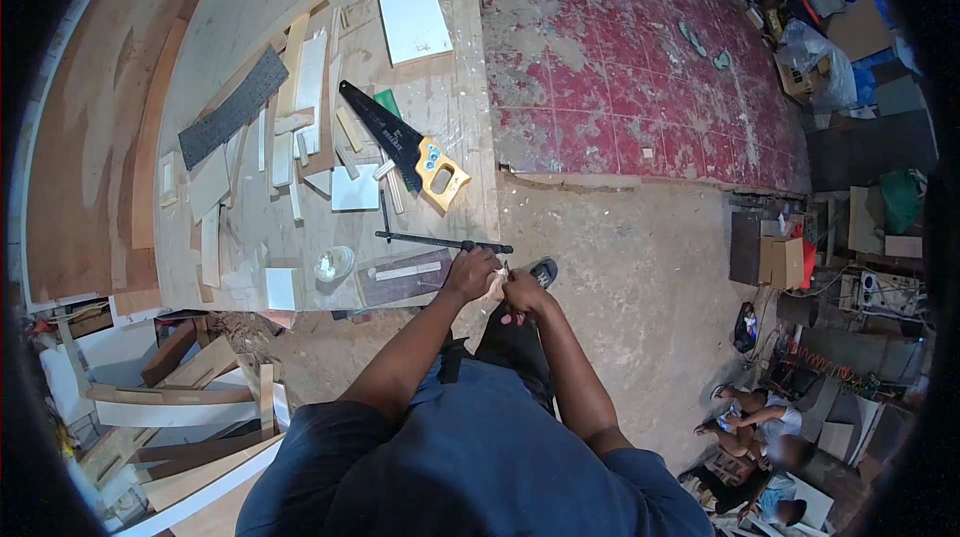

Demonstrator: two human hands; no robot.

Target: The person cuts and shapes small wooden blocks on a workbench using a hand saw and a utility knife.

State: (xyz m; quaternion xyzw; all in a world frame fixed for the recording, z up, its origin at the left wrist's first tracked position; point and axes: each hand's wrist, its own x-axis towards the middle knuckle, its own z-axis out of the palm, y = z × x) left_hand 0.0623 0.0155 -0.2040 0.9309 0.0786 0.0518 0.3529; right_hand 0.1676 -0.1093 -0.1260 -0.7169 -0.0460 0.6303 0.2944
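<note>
My left hand (pixel 472 275) is closed at the workbench's near right corner, just below one end of a black L-shaped bar tool (pixel 425 240). Beside it, past the bench edge, my right hand (pixel 525 295) is closed too, its fingers curled. A small pale piece (pixel 497 284) shows between the two hands; its kind is too small to make out, as is which hand grips it. Left of my left hand lies a dark board (pixel 385 287) with a light strip on it. A handsaw (pixel 400 145) with a yellow handle rests farther up the bench.
On the workbench (pixel 240 282) are a clear round container (pixel 334 263), a white panel (pixel 410 7), a dark grey strip (pixel 235 107) and several wood offcuts. Scrap wood (pixel 180 397) is piled at lower left. People (pixel 760 437) sit at lower right near boxes.
</note>
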